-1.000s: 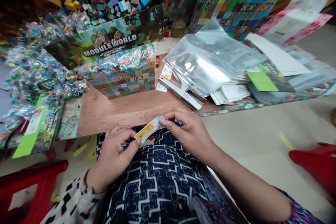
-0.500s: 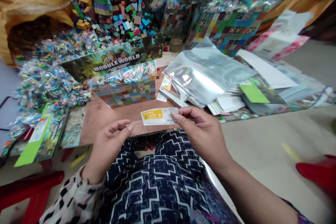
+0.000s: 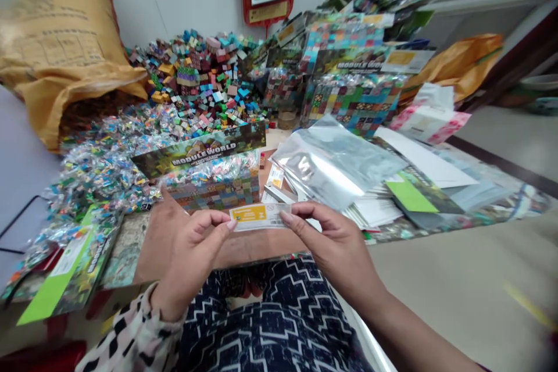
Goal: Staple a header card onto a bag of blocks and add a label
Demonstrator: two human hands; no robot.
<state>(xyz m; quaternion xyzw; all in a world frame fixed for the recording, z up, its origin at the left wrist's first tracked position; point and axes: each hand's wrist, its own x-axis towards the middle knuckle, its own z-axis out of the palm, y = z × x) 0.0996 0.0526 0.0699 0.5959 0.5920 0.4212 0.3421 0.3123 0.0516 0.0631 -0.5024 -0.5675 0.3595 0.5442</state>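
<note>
A small white and yellow sticker label (image 3: 257,216) is stretched between my two hands above the front of the brown board (image 3: 250,249). My left hand (image 3: 196,250) pinches its left end between thumb and forefinger. At the right end, my right hand (image 3: 333,241) grips it the same way. Just behind the label stands a clear bag of building blocks (image 3: 213,186) with a printed "Module World" header card (image 3: 203,153). A stapler (image 3: 279,193) lies to the right of that bag, partly covered by a clear plastic bag.
Clear plastic bags (image 3: 335,157) lie over a stack of white cards (image 3: 375,209) on the right. Loose blocks (image 3: 204,75) and small filled packets (image 3: 104,157) are heaped at back and left. More packed block bags (image 3: 353,99) stand behind. A green-striped header card (image 3: 70,267) overhangs the left edge.
My left hand has moved in and taken hold of the label's left end, which was free before. The right hand keeps its end. The view has tilted up, showing the wall and a calendar.
</note>
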